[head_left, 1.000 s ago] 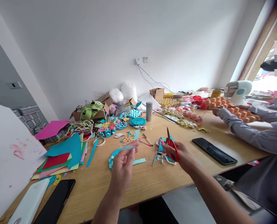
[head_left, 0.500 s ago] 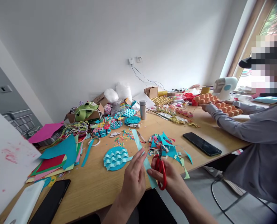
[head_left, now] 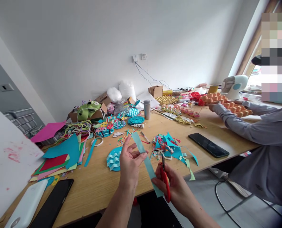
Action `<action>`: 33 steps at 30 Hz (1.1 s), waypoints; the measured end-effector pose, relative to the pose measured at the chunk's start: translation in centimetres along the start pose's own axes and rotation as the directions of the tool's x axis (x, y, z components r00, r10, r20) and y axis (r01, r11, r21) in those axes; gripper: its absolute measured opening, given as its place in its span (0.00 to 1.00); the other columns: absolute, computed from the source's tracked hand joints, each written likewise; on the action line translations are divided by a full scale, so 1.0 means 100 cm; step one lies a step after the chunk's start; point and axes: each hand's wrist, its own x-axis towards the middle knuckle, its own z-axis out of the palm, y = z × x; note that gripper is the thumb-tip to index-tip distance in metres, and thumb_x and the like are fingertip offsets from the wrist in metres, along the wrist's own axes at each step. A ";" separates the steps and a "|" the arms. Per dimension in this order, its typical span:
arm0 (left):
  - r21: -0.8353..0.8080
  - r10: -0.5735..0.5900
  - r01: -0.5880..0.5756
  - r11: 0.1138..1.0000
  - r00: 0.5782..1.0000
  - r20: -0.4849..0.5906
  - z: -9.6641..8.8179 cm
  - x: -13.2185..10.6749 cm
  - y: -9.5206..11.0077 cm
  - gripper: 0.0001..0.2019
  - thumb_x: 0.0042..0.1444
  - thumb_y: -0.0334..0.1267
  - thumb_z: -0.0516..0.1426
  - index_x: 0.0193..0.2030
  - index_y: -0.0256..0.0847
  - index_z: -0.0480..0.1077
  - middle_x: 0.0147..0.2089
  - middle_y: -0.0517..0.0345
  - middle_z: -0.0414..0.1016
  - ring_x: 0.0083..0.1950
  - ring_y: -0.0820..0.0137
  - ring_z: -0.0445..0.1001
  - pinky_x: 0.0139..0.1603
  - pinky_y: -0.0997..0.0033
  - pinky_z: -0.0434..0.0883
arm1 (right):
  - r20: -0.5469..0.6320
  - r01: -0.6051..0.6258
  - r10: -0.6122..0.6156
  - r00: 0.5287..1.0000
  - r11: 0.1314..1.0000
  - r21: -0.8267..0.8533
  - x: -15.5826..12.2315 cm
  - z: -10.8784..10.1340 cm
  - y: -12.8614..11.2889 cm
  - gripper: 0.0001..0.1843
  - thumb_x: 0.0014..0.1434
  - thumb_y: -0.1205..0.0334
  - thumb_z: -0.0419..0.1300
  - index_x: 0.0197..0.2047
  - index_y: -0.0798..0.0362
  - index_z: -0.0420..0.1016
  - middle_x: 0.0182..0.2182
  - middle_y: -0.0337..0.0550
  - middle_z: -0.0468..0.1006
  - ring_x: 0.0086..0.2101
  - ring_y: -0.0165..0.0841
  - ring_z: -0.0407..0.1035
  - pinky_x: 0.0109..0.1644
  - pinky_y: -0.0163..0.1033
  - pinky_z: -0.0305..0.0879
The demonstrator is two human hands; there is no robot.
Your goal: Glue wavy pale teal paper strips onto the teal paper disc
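A light-teal paper strip (head_left: 148, 164) slants between my hands above the table's front edge. My left hand (head_left: 131, 160) pinches it near the middle, thumb on top, other fingers partly spread. My right hand (head_left: 170, 182) grips red-handled scissors (head_left: 165, 180), blades pointing up and away; its thumb also touches the strip's lower end. Behind my left hand lies a blue paper disc (head_left: 113, 158) with wavy light-blue strips, partly hidden. Beyond the scissors sits a pile of coloured paper scraps (head_left: 167, 144).
Stacked coloured paper (head_left: 62, 155), a tape roll (head_left: 98, 142) and a black phone (head_left: 53, 204) lie left. Another phone (head_left: 208, 145) rests right. A steel bottle (head_left: 147, 109) stands behind finished discs (head_left: 136, 120). At right, a person in grey sleeves (head_left: 240, 128) holds an orange egg tray (head_left: 238, 110).
My left hand has shifted left and its fingers have spread, now pinching the strip between thumb and finger. It covers more of the wavy disc. The scissors have moved slightly down.
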 end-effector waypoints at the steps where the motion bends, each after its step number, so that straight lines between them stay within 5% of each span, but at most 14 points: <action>1: -0.020 -0.018 0.018 1.000 1.000 0.002 -0.001 0.002 0.001 0.50 0.35 0.31 0.69 0.67 0.42 0.51 0.44 0.53 0.77 0.34 0.69 0.80 0.40 0.71 0.75 | 0.003 -0.006 0.006 1.000 1.000 0.000 -0.001 0.000 -0.001 0.14 0.52 0.53 0.63 0.29 0.52 0.63 0.26 0.37 0.64 0.29 0.30 0.58 0.32 0.36 0.59; 6: -0.034 -0.055 0.054 0.998 0.998 -0.005 -0.006 0.015 0.008 0.46 0.35 0.34 0.70 0.63 0.34 0.56 0.27 0.61 0.77 0.31 0.66 0.79 0.36 0.70 0.74 | 0.040 -0.046 0.046 0.998 0.999 0.005 -0.005 0.002 -0.001 0.14 0.51 0.56 0.64 0.27 0.51 0.62 0.26 0.36 0.64 0.29 0.30 0.58 0.30 0.34 0.57; 12: -0.092 -0.138 0.139 0.986 0.990 0.015 -0.014 0.027 0.010 0.34 0.38 0.40 0.70 0.53 0.33 0.66 0.30 0.54 0.79 0.33 0.62 0.80 0.36 0.66 0.75 | 0.021 -0.057 0.057 0.998 0.998 0.012 -0.004 0.003 -0.001 0.14 0.51 0.55 0.64 0.29 0.51 0.63 0.26 0.36 0.65 0.29 0.30 0.59 0.32 0.34 0.58; 16: -0.123 -0.242 0.257 0.958 0.962 0.126 -0.019 0.020 0.007 0.25 0.44 0.48 0.67 0.45 0.34 0.71 0.35 0.49 0.80 0.36 0.62 0.80 0.38 0.66 0.75 | -0.013 -0.058 0.059 0.998 0.997 0.041 0.001 0.005 -0.002 0.15 0.48 0.53 0.66 0.29 0.51 0.64 0.27 0.37 0.66 0.29 0.31 0.60 0.32 0.35 0.59; 22: 0.012 -0.383 0.388 0.922 0.903 0.195 -0.025 0.004 -0.012 0.19 0.39 0.43 0.70 0.34 0.33 0.74 0.33 0.47 0.80 0.34 0.62 0.80 0.37 0.66 0.75 | -0.017 -0.059 0.059 0.998 0.998 0.007 0.005 0.007 0.001 0.15 0.49 0.54 0.66 0.27 0.51 0.64 0.26 0.37 0.66 0.29 0.31 0.61 0.32 0.35 0.59; 33: 0.026 -0.277 0.276 0.961 0.955 0.104 -0.024 0.016 -0.010 0.18 0.39 0.45 0.68 0.32 0.35 0.72 0.30 0.50 0.80 0.30 0.62 0.79 0.33 0.64 0.75 | -0.064 -0.057 0.057 0.996 0.998 -0.011 0.015 0.010 0.012 0.17 0.50 0.50 0.64 0.28 0.52 0.65 0.25 0.37 0.67 0.28 0.31 0.62 0.32 0.36 0.60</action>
